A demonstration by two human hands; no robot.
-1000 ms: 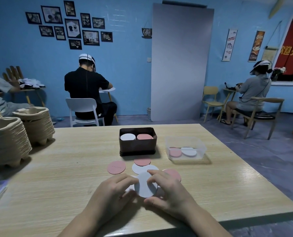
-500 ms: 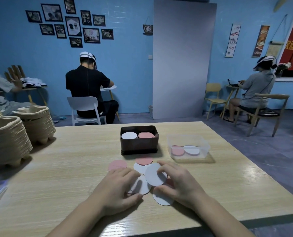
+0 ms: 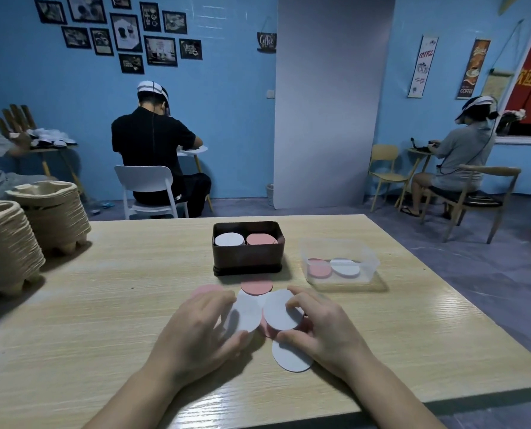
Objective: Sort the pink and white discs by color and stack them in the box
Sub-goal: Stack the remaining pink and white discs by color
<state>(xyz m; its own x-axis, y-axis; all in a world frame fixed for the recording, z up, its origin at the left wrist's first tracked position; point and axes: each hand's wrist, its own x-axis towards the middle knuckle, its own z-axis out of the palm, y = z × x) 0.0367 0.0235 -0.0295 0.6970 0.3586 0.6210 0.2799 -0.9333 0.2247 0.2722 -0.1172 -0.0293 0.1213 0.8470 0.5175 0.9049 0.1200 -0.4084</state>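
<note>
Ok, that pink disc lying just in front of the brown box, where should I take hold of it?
Probably by its right rim, coming from the right. The pink disc lies flat and thin. The brown box crowds its far edge and white discs meet its near edge, so the right side looks freest for a pinch.

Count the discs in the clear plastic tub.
2 in the clear plastic tub: a pink disc on the left, a white disc on the right. Others could lie hidden beneath them.

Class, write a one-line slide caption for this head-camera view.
Right hand holds a round white disc, left hand grips another, before the dark brown box.
</note>
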